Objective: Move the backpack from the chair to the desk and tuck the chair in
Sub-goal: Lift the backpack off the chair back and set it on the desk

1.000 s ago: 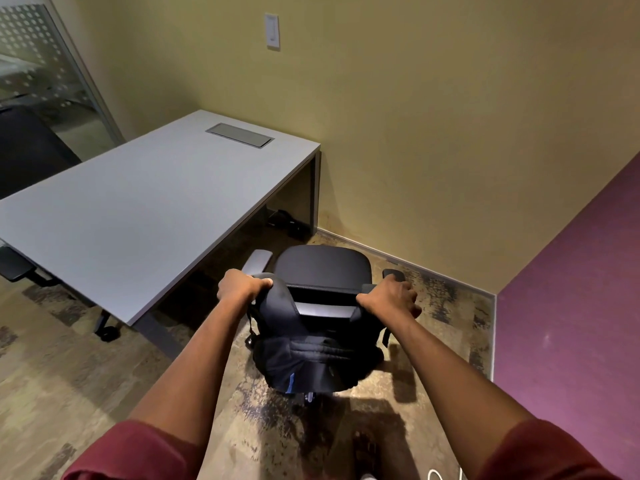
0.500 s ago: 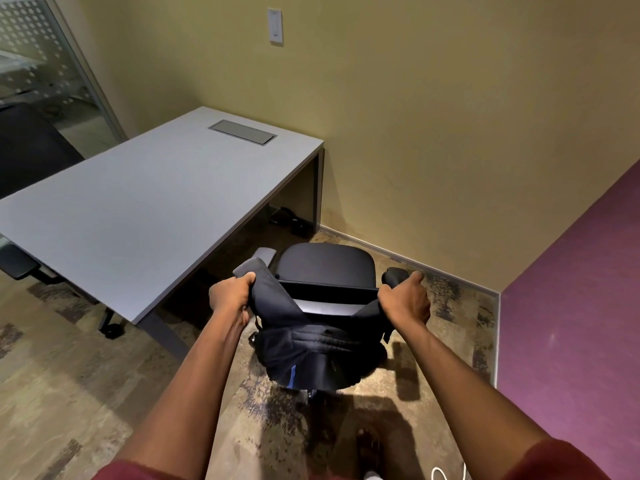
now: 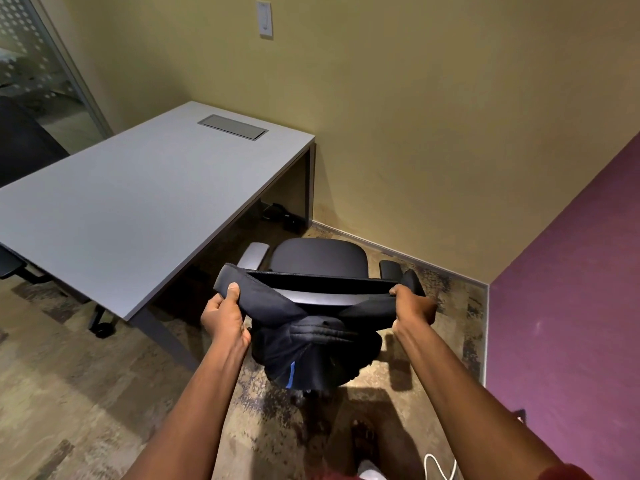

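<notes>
A black backpack (image 3: pixel 311 351) hangs behind the backrest of a black office chair (image 3: pixel 318 258), its two shoulder straps stretched wide apart. My left hand (image 3: pixel 225 313) grips the left strap and my right hand (image 3: pixel 412 306) grips the right strap. The straps are lifted above the top edge of the grey backrest. The chair faces away from me, beside the right end of the grey desk (image 3: pixel 138 202), not under it. The chair's base is hidden by the backpack.
A metal cable hatch (image 3: pixel 232 126) sits flush in the desk's far side. Another dark chair (image 3: pixel 24 147) stands beyond the desk at left. A yellow wall is ahead, a purple wall (image 3: pixel 571 306) close on the right. A white cable (image 3: pixel 440 465) lies on the floor near me.
Both hands have pulled the straps outward and upward off the backrest, and the backpack has risen a little. The chair has stayed in place.
</notes>
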Motion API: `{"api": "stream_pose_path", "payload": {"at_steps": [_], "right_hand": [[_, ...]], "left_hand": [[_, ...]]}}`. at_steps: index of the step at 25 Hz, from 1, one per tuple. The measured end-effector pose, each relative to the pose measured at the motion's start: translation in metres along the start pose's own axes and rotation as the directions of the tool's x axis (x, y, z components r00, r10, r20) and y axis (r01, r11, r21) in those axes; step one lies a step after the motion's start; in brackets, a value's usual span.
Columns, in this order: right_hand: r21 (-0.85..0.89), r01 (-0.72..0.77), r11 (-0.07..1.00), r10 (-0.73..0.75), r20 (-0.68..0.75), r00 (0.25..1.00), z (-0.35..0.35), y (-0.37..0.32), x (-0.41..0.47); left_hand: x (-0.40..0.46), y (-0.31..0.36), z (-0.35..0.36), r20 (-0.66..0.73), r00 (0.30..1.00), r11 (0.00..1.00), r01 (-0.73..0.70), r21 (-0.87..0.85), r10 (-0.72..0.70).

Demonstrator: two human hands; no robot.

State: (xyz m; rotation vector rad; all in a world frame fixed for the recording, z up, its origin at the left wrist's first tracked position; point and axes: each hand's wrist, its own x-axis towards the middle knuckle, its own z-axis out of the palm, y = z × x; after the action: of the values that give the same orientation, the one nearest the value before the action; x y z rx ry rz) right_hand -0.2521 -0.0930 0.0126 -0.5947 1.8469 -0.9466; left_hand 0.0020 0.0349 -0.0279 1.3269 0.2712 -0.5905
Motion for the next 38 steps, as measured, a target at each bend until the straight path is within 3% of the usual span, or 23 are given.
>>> {"api": "stream_pose_path", "payload": {"at_steps": [6, 13, 18, 21, 23, 24, 26, 28, 29, 31, 33, 35, 38], "right_hand": [[0.196, -0.102, 0.975, 0.086, 0.087, 0.992, -0.009, 0.008, -0.005], [0.142, -0.084, 0.986, 0.065, 0.134, 0.989, -0.026, 0.03, -0.013], [0.138, -0.106, 0.985, 0.086, 0.144, 0.986, -0.061, 0.035, -0.008], [0.156, -0.086, 0.984, 0.069, 0.114, 0.991, -0.081, 0.029, -0.001], [0.188, -0.073, 0.98, 0.056, 0.096, 0.994, -0.094, 0.022, 0.007], [0.207, -0.068, 0.976, 0.052, 0.081, 0.995, -0.101, 0.018, 0.013], [0.243, -0.061, 0.968, 0.048, 0.06, 0.997, -0.115, 0.009, 0.024], [0.285, -0.037, 0.958, 0.024, 0.05, 0.998, -0.13, 0.0, 0.036], [0.306, -0.028, 0.952, 0.016, 0.042, 0.999, -0.137, -0.005, 0.041], [0.334, -0.017, 0.943, 0.007, 0.03, 1.0, -0.152, -0.019, 0.052], [0.369, 0.006, 0.929, -0.011, 0.011, 1.0, -0.167, -0.035, 0.065], [0.398, 0.035, 0.917, -0.031, -0.015, 0.999, -0.182, -0.055, 0.079], [0.442, 0.037, 0.896, -0.029, -0.024, 0.999, -0.202, -0.088, 0.1]], "left_hand": [[-0.008, -0.012, -0.019, -0.004, 1.0, 0.996, 0.02, -0.086, -0.02], [-0.008, -0.036, -0.042, -0.057, 0.997, 0.994, 0.056, 0.091, -0.051], [-0.013, -0.063, -0.028, 0.102, 0.976, 0.959, 0.168, 0.227, -0.195], [-0.024, -0.075, -0.013, 0.284, 0.903, 0.926, 0.239, 0.291, -0.323], [-0.039, -0.088, -0.002, 0.361, 0.848, 0.874, 0.216, 0.434, -0.389], [-0.048, -0.098, 0.006, 0.4, 0.83, 0.837, 0.137, 0.53, -0.389], [-0.075, -0.12, 0.021, 0.599, 0.729, 0.73, -0.205, 0.652, -0.33], [-0.108, -0.138, 0.039, 0.828, 0.444, 0.577, -0.597, 0.558, -0.343], [-0.125, -0.146, 0.05, 0.878, 0.303, 0.501, -0.731, 0.463, -0.37], [-0.147, -0.161, 0.077, 0.915, 0.108, 0.341, -0.906, 0.252, -0.389], [-0.158, -0.173, 0.103, 0.926, 0.002, 0.167, -0.984, 0.07, -0.377], [-0.165, -0.182, 0.128, 0.937, -0.055, 0.042, -0.998, -0.043, -0.346], [-0.183, -0.183, 0.17, 0.97, -0.067, 0.023, -0.998, -0.064, -0.233]]}}
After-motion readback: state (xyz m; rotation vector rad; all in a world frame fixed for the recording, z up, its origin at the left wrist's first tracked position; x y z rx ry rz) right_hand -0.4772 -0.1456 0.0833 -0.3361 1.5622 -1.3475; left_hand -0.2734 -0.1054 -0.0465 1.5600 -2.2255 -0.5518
